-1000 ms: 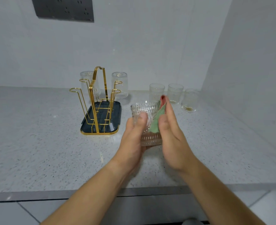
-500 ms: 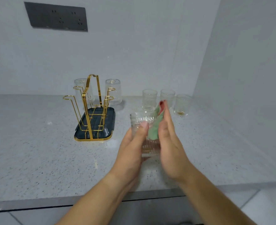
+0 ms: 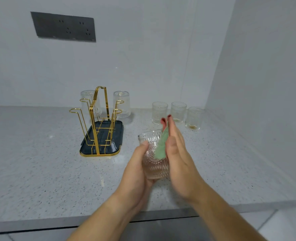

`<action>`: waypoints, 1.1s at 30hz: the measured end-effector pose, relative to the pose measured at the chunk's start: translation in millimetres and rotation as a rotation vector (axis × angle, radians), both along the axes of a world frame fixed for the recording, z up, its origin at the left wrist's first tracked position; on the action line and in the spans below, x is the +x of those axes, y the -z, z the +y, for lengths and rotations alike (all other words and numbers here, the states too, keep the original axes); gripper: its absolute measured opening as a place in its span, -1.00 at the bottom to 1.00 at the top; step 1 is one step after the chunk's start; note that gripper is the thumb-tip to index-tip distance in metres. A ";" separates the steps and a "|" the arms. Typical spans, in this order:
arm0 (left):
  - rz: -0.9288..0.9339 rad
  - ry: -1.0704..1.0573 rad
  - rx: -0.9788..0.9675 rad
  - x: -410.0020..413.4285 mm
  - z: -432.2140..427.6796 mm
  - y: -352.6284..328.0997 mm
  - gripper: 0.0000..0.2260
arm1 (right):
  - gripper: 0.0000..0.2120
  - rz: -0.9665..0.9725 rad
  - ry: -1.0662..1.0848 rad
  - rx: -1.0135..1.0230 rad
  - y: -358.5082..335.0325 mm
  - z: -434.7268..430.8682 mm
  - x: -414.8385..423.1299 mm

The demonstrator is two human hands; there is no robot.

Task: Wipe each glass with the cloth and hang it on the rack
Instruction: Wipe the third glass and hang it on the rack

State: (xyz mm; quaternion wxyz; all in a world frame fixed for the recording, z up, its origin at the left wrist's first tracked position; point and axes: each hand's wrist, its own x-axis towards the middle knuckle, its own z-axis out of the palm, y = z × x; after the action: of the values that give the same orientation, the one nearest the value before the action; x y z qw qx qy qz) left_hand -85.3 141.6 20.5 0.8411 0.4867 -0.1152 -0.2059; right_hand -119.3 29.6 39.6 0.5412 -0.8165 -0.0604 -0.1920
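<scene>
Currently left hand point(image 3: 136, 169) grips held glass point(image 3: 154, 164) above worktop point(image 3: 39, 162), mouth up. Right hand point(image 3: 178, 162), fingers straight, presses green cloth point(image 3: 161, 146) on its side. Rack point(image 3: 98, 122) carries two inverted glasses point(image 3: 122, 104); three upright glasses point(image 3: 178, 112) stand to its right.

Left hand point(image 3: 136, 164), right hand point(image 3: 178, 159): both bare. Forearms point(image 3: 109, 211) bare from wrists down to bottom edge of frame. Fingernails point(image 3: 169, 116) of right hand painted dark red, two polished tips showing, short and rounded. Left thumbnail point(image 3: 145, 143) blurred, polish hard to tell. Fingers long, slender.
</scene>
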 end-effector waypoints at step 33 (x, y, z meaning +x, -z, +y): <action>0.122 0.072 -0.077 -0.8 8.0 -2.6 -0.37 | -0.39 -0.040 0.015 -0.020 6.1 3.4 -12.2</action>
State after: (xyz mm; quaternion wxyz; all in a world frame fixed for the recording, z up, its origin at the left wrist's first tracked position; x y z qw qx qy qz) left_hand -86.1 149.5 23.1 0.8568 0.4359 -0.0891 -0.2606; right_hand -131.5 33.0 33.5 0.5301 -0.8184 -0.0668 -0.2115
